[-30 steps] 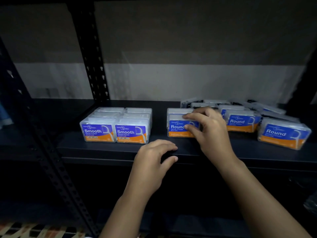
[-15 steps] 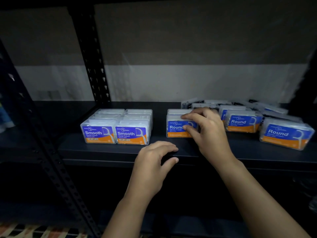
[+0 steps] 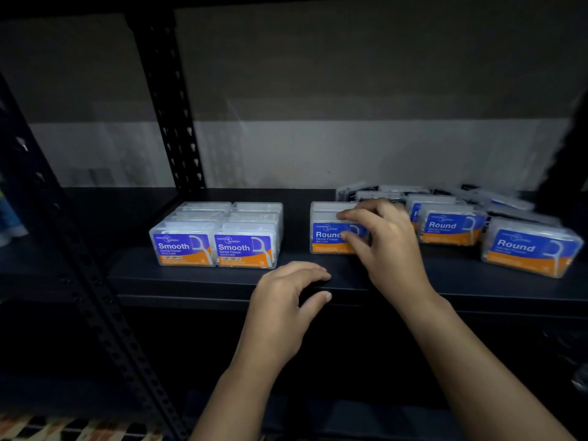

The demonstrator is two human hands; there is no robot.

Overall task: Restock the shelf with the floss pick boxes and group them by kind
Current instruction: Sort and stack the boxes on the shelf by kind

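Observation:
Several clear floss pick boxes with blue and orange labels stand on the dark shelf (image 3: 477, 286). The "Smooth" boxes (image 3: 216, 240) form a neat block of two rows at the left. To their right stands one "Round" box (image 3: 329, 238); my right hand (image 3: 388, 243) grips it, fingers over its top and thumb on its front label. More "Round" boxes (image 3: 531, 249) lie loosely scattered at the right, some tilted. My left hand (image 3: 286, 300) rests on the shelf's front edge, fingers on top, thumb against the lip, holding nothing.
A black perforated upright (image 3: 171, 128) rises behind the Smooth block, and another slants down at the left (image 3: 95, 300). A bare gap separates the Smooth block from the gripped box. A lower shelf level lies dark below.
My right hand keeps its hold on the Round box, which has shifted only slightly back on the shelf. My left hand has stayed on the shelf edge.

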